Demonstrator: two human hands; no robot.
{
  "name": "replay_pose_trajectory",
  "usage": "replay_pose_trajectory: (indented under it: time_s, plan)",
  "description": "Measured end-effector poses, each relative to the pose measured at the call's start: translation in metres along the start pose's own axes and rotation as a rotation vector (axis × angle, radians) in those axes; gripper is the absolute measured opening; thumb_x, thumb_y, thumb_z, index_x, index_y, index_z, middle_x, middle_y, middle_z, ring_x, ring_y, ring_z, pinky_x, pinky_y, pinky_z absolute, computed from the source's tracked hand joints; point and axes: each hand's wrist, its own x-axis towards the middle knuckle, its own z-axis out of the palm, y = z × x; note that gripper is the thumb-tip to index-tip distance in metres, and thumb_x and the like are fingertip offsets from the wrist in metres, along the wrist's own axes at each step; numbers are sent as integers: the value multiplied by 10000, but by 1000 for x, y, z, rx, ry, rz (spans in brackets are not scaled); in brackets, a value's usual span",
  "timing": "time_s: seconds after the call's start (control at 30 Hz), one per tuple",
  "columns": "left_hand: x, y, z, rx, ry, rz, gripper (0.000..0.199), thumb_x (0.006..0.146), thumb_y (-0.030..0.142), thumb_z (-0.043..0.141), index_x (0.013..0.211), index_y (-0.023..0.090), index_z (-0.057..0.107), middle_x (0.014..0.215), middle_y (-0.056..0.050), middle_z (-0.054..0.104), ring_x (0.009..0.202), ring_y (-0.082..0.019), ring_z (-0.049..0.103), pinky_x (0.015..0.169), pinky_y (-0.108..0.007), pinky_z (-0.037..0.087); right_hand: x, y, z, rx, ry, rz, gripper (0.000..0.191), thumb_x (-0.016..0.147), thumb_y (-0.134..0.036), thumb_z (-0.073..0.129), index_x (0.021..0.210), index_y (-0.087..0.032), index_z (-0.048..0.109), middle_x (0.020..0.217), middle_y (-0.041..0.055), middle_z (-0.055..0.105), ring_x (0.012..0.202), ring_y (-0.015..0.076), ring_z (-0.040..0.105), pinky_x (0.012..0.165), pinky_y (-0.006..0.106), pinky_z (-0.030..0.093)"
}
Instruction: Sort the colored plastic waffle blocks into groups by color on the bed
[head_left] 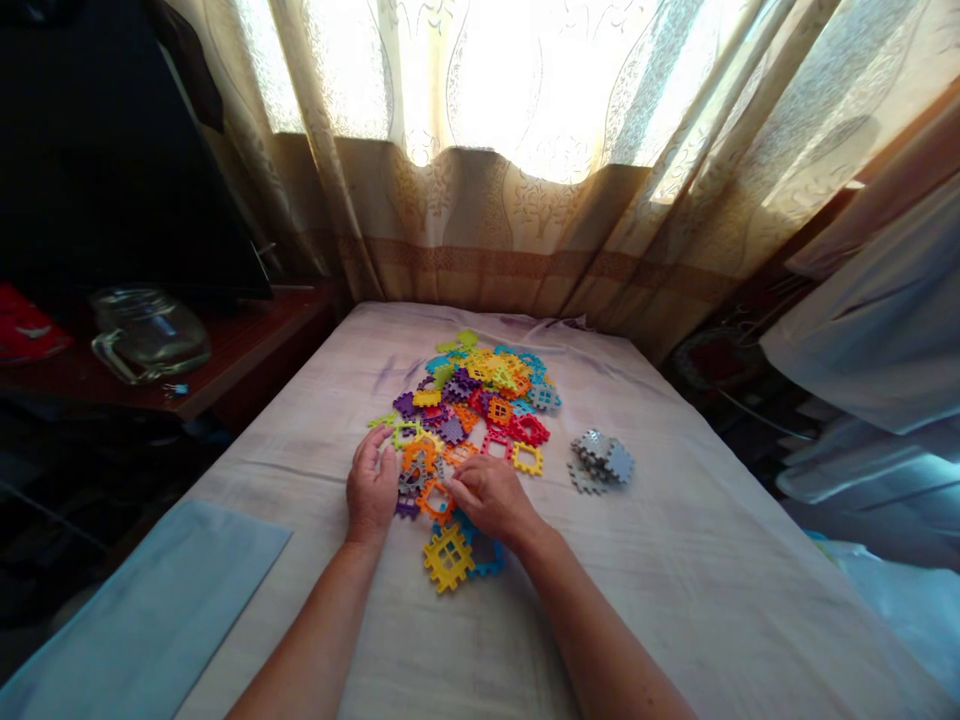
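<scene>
yellow, red, purple and blue plastic pieces [465, 418] lie in a loose heap at the middle of the worktop [637, 590], it seems so that both sides can be reached easily. your hands are apart from each other: the left hand [373, 490], which looks loose and without a piece, is beside the heap's left edge, perhaps to guard it; the right hand [491, 497] bends its fingers near an orange frame [433, 487], but i cannot tell if it pinches anything. the grey pieces [602, 460] sit apart on your right, maybe because of their colour.
</scene>
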Motion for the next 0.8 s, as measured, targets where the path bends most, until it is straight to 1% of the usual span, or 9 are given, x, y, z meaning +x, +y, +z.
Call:
replay_pose_trajectory:
  time_s: [0.07, 0.13, 0.2, 0.33, 0.4, 0.5, 0.57, 0.67, 0.8]
  plan:
    - [0, 1, 0, 6, 6, 4, 307, 861, 310, 497, 1092, 194, 662, 1218, -92, 652, 1201, -211, 566, 1095, -397, 392, 1, -3, -1, -39, 20, 90, 322, 931, -313, 520, 684, -207, 697, 751, 23, 705, 741, 130, 613, 712, 232, 394]
    - [0, 1, 0, 10, 9, 8, 301, 857, 305, 503, 1087, 195, 664, 1215, -92, 654, 1198, -210, 569, 1094, -397, 394, 2, -9, 0, -73, 46, 174, 214, 906, -291, 542, 800, -223, 715, 797, 18, 716, 764, 142, 616, 695, 241, 386]
    - [0, 2, 1, 13, 9, 15, 300, 857, 303, 508, 1087, 193, 664, 1212, -92, 654, 1195, -209, 570, 1091, -394, 398, 2, -15, 1, -100, 48, 189, 163, 887, -282, 563, 880, -242, 720, 830, 14, 725, 792, 154, 618, 711, 251, 382]
    - [-1, 3, 0, 19, 11, 26, 302, 861, 297, 505, 1094, 186, 664, 1206, -97, 656, 1194, -209, 571, 1090, -385, 401, 1, -20, 5, -160, 6, 136, 242, 887, -310, 570, 707, -228, 710, 753, 28, 705, 765, 157, 595, 731, 264, 373]
    - [-1, 3, 0, 21, 11, 34, 301, 862, 290, 505, 1096, 184, 662, 1208, -98, 657, 1194, -207, 572, 1090, -387, 401, 1, -20, 6, -165, 1, 153, 259, 883, -325, 576, 681, -220, 700, 755, 31, 700, 773, 155, 590, 728, 262, 370]
    - [-1, 2, 0, 22, 4, 38, 298, 861, 273, 501, 1096, 179, 658, 1217, -104, 655, 1197, -205, 570, 1087, -394, 404, 3, -21, 5, -166, -34, 234, 200, 856, -342, 601, 742, -221, 711, 819, 38, 709, 820, 165, 597, 741, 266, 372]
    - [-1, 2, 0, 23, 1, 35, 295, 859, 265, 499, 1092, 178, 657, 1216, -106, 655, 1195, -204, 571, 1085, -397, 406, 4, -23, 2, -167, -67, 294, 167, 829, -354, 619, 856, -223, 719, 893, 48, 716, 878, 181, 606, 769, 274, 378]
    - [-1, 2, 0, 26, 1, 32, 298, 858, 264, 497, 1095, 178, 656, 1220, -109, 653, 1198, -208, 570, 1086, -402, 406, 5, -28, -3, -182, -106, 325, 272, 788, -364, 632, 1009, -217, 691, 1000, 67, 712, 969, 209, 608, 805, 288, 387]
    - [-1, 3, 0, 28, 0, 37, 301, 856, 263, 493, 1092, 176, 658, 1215, -111, 652, 1192, -209, 573, 1085, -403, 408, 8, -38, -5, -232, -144, 347, 315, 770, -409, 627, 996, -195, 680, 1035, 101, 701, 985, 245, 616, 805, 319, 405]
